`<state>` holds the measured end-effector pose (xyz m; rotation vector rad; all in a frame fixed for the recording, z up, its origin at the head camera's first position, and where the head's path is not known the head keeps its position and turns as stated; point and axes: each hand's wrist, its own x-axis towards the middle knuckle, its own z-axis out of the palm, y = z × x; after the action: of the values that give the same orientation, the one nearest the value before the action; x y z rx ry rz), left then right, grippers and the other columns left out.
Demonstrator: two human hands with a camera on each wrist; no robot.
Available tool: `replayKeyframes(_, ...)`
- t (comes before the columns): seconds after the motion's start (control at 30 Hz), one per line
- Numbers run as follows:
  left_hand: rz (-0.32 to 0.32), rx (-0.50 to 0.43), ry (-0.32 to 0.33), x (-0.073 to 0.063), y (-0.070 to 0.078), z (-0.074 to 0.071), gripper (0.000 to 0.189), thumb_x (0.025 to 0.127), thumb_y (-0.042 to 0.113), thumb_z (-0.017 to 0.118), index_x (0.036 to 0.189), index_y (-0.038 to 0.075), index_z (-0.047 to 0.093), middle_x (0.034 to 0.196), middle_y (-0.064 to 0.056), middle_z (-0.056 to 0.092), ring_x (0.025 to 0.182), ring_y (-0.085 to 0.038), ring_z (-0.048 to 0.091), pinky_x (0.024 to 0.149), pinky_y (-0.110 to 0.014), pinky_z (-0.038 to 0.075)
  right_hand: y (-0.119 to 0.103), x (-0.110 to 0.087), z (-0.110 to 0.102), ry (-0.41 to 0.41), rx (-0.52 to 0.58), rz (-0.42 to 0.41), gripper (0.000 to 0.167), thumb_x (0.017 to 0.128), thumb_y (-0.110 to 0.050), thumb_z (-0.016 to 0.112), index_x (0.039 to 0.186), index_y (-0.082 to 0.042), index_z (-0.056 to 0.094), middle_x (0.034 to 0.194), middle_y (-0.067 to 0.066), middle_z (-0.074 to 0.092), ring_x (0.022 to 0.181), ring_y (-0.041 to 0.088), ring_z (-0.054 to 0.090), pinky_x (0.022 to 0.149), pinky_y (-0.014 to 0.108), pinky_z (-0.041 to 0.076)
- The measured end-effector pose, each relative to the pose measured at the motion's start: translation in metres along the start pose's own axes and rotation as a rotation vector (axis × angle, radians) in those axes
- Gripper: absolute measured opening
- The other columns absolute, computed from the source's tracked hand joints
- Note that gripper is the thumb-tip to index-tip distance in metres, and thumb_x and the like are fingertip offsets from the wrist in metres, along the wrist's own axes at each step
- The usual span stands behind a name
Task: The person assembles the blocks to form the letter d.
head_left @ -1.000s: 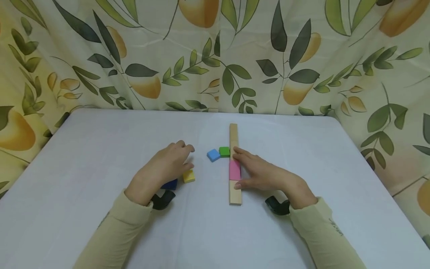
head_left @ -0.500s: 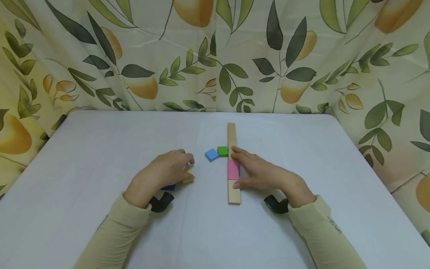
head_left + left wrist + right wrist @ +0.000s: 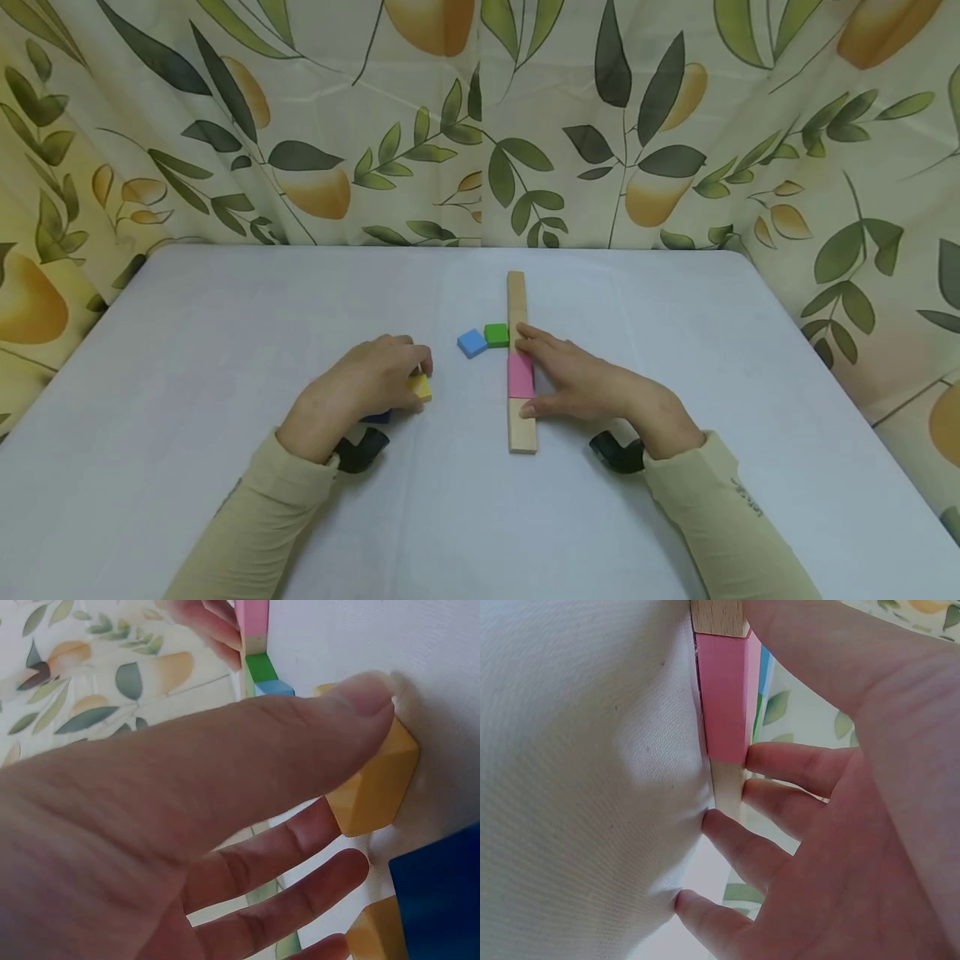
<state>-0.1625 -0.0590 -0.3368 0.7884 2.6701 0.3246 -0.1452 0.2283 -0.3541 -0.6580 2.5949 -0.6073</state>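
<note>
My left hand (image 3: pixel 365 377) pinches a small yellow block (image 3: pixel 422 388). In the left wrist view its thumb lies over that yellow block (image 3: pixel 367 796), with a fingertip touching the other side. Beneath this hand sits a dark blue block (image 3: pixel 377 417), mostly hidden in the head view. My right hand (image 3: pixel 581 383) rests on a straight row of wooden blocks, its fingers fairly straight. A pink block (image 3: pixel 521 377) lies in that row between a plain wooden far piece (image 3: pixel 516 296) and a plain wooden near piece (image 3: pixel 522 437). Fingertips touch the row in the right wrist view.
A green block (image 3: pixel 497 335) stands against the row's left side, with a light blue block (image 3: pixel 472 343) turned at an angle beside it. Another yellow piece (image 3: pixel 379 930) shows next to the dark blue block. A white cloth (image 3: pixel 637 533) covers the table.
The left thumb and fingers have come down and closed on the yellow block. The right hand stays at the row; the head view has shifted slightly.
</note>
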Motion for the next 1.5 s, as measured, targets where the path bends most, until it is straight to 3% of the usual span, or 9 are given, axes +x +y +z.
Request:
replayKeyframes(0.27,0.043,0.048,0.041,0.004,0.003,0.003,0.030,0.083,0.020,0.080,0.108,0.009,0.069,0.097,-0.003,0.063,0.083,-0.017,0.055,0.073,-0.032,0.048,0.002,0.001,0.000,0.002,0.004,0.001,0.090,0.086,-0.038,0.076,0.153,-0.003,0.029,0.167,0.013,0.010,0.153,0.036,0.016,0.121,0.060,0.014)
replayKeyframes(0.67,0.028,0.094,0.091,0.011,0.013,0.003,0.029,0.083,0.017,0.080,0.107,0.005,0.068,0.096,-0.007,0.063,0.083,-0.018,0.057,0.075,-0.032,0.051,0.000,0.001,0.002,0.000,0.006,0.007,0.090,0.086,-0.038,0.076,0.154,-0.004,0.028,0.167,0.012,0.009,0.153,0.036,0.015,0.121,0.059,0.016)
replayKeyframes(0.87,-0.018,0.050,0.091,0.021,0.019,0.001,0.030,0.084,0.013,0.078,0.111,0.004,0.066,0.099,-0.008,0.063,0.086,-0.020,0.056,0.078,-0.032,0.050,0.000,0.002,0.003,-0.008,0.005,0.013,0.091,0.086,-0.039,0.076,0.154,-0.004,0.028,0.167,0.011,0.009,0.153,0.036,0.014,0.121,0.059,0.015)
replayKeyframes(1.13,-0.112,0.026,0.083,0.037,0.030,0.000,0.025,0.085,0.017,0.079,0.101,0.004,0.064,0.093,-0.008,0.060,0.082,-0.020,0.053,0.071,-0.034,0.048,0.001,0.002,0.002,0.001,-0.003,0.005,0.091,0.086,-0.042,0.075,0.154,-0.005,0.028,0.168,0.010,0.009,0.153,0.035,0.015,0.121,0.059,0.015)
replayKeyframes(1.37,-0.206,0.017,0.064,0.043,0.043,0.002,0.035,0.087,0.021,0.078,0.113,0.002,0.064,0.100,-0.010,0.062,0.084,-0.022,0.056,0.079,-0.035,0.053,0.002,0.003,0.002,0.005,-0.004,-0.006,0.090,0.086,-0.041,0.075,0.154,-0.004,0.029,0.167,0.011,0.009,0.153,0.035,0.016,0.121,0.059,0.016)
replayKeyframes(1.5,-0.201,0.026,0.089,0.047,0.048,0.004,0.037,0.088,0.021,0.076,0.117,0.002,0.062,0.106,-0.013,0.060,0.091,-0.025,0.055,0.084,-0.037,0.054,0.001,0.003,0.001,0.013,-0.007,-0.005,0.091,0.086,-0.040,0.076,0.154,-0.003,0.029,0.167,0.011,0.010,0.153,0.035,0.017,0.121,0.058,0.018)
